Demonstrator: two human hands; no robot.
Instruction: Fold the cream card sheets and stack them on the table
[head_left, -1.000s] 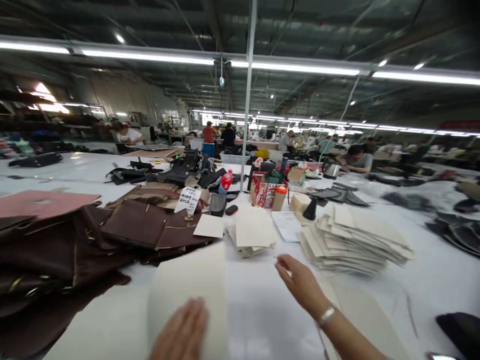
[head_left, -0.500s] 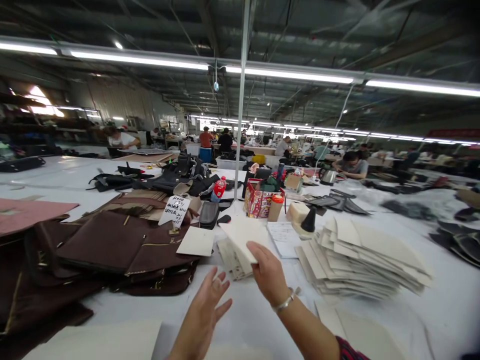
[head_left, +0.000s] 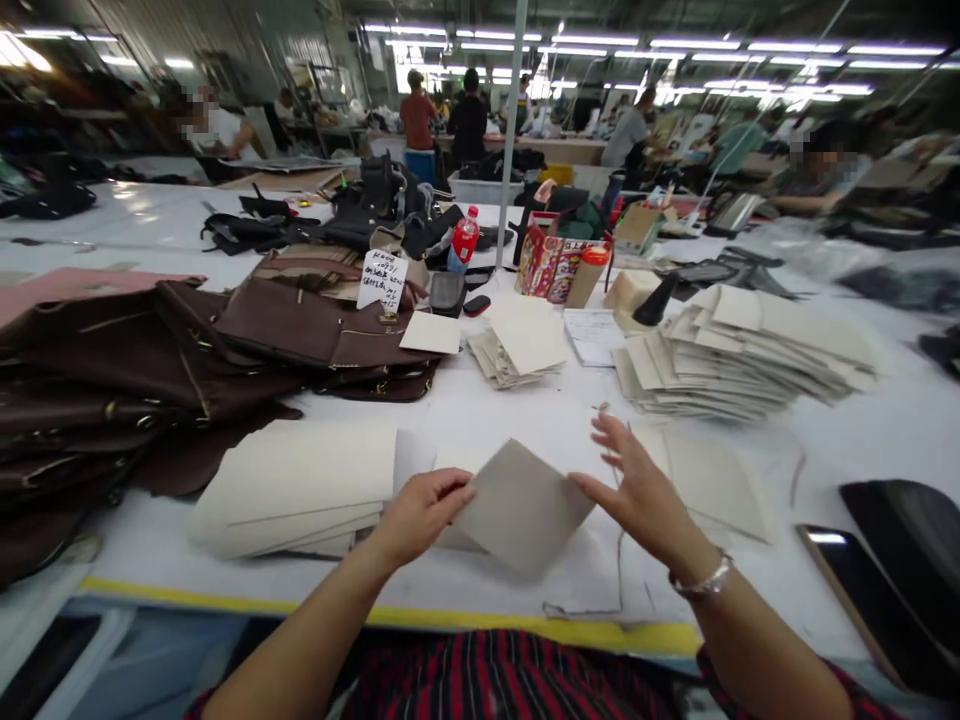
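Grey card piece held over table edge

Grey card piece (head_left: 521, 505), flat, matte, roughly square, tilted like a diamond, sits between both hands just above the white table (head_left: 862, 430) near its yellow-taped front edge. Left hand (head_left: 420, 512) pinches the card's left corner, fingers curled over it. Right hand (head_left: 637, 485) is spread, fingers fanned, thumb side touching the card's right corner; a metal bracelet sits on that wrist.

Just left, a cream board stack (head_left: 300, 485) lies flat, thick rectangular sheets. Behind, a small pile of cream cut pieces (head_left: 521, 345) and a bigger fanned pile (head_left: 750, 350), stiff, paper-like. Dark brown leather panels (head_left: 150, 360) with brass hardware are heaped far left, smooth with a slight sheen. Handwritten note (head_left: 382, 280) stands among them. Red bottle (head_left: 465, 238) is further back. Black glossy phone (head_left: 862, 590) lies at right.
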